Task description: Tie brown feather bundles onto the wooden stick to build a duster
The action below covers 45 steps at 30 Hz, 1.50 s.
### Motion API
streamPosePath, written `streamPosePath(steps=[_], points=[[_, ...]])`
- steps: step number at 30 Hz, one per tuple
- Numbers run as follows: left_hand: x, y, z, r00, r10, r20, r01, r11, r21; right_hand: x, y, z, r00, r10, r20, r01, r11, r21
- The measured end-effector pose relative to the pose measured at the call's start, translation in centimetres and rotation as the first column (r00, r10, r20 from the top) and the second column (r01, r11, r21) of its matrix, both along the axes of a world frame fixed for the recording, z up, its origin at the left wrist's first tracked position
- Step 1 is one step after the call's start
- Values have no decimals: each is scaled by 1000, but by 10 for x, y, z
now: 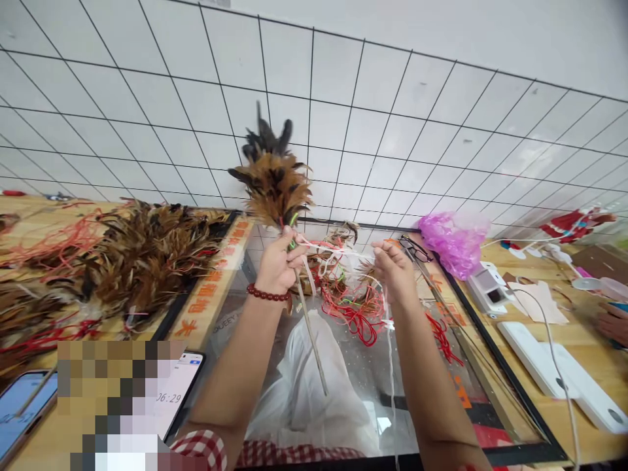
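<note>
My left hand [279, 261], with a dark red bead bracelet [267, 294] at the wrist, is closed around the thin stick of a feather duster [279, 183]. Brown and black feathers fan out above the fist, and the bare stick [313, 350] slants down below it. A white cord [343, 250] runs from the duster at my left fingers across to my right hand [394, 268], which pinches it. The cord's loose end [391, 386] hangs down past my right wrist. Red string [360, 314] and small feathers lie tangled behind my hands on the glass top.
At left lies a big heap of brown feathers [152, 255] with red strings. Two phones, one showing a timer [184, 386], lie nearer. To the right are a purple plastic bag [454, 245], eyeglasses [416, 248], white devices [559, 369] with a cable, and another person's hand [613, 324].
</note>
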<state>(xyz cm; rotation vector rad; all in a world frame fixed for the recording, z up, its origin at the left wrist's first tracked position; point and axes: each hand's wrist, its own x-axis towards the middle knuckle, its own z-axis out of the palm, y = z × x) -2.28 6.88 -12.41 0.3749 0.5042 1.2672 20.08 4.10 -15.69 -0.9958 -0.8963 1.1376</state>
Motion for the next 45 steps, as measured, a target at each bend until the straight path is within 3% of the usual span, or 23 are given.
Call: streamPosePath(steps=[4,7,8,10,12,16,21,23,27,30,33,37,41,45], points=[[-20,5,3,993,121,-10,-121,992,23,47,-6,-4,995,-100,9,100,994,40],[-24,3,7,985,173,-30,-171,984,51,78,-13,-10,950,-192,248,185,981,50],[-24,1,9,983,181,-41,-178,982,58,84,-15,-12,897,-175,406,176,984,35],[-20,-3,13,983,170,-69,-165,984,69,84,-18,-14,713,-99,694,125,992,14],[-14,-9,17,986,136,-93,-129,988,80,71,-19,-15,595,-82,800,71,996,50],[-5,-18,21,992,52,-117,-41,995,90,18,-14,-17,683,-38,729,-64,992,112],[-1,-23,23,994,-19,-106,29,995,99,-45,-2,-24,659,104,745,-292,948,127],[-2,-23,22,991,-16,-134,29,995,94,-56,3,-25,727,158,668,-306,946,110],[-1,-21,17,964,114,-240,-88,989,116,-51,11,-19,968,199,155,-192,980,-57],[4,-20,13,947,156,-282,-119,982,144,-41,10,-12,973,178,-148,-196,974,-113],[13,-22,8,943,39,-330,-2,994,112,-41,5,-8,972,143,-186,-166,980,-113],[31,-26,0,920,-138,-367,174,982,68,-53,-2,-8,991,107,-77,-112,991,-68],[40,-29,-5,925,-129,-358,173,981,93,-52,-3,-6,996,72,53,-74,996,42],[28,-24,0,952,-99,-289,137,984,116,-16,6,-3,979,5,-202,0,1000,23]])
